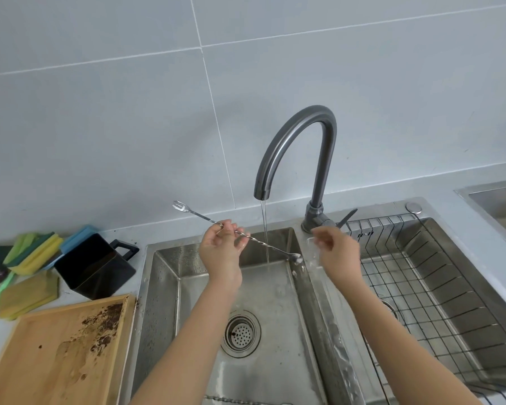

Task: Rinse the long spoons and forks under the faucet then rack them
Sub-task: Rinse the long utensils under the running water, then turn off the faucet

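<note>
Water (265, 229) runs past fork-spoon (236, 231) in left hand (221, 252) grip; right hand (338, 252) released.

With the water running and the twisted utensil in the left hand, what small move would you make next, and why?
Probably shift the left hand slightly left, so the soapy spoon end of the twisted utensil sits in the water stream; that end now lies just right of it.

I see pale grey tiled wall (129, 127) w/ white grout — light grey counter (465, 182) below, even flat light, no shadows to speak of.
</note>
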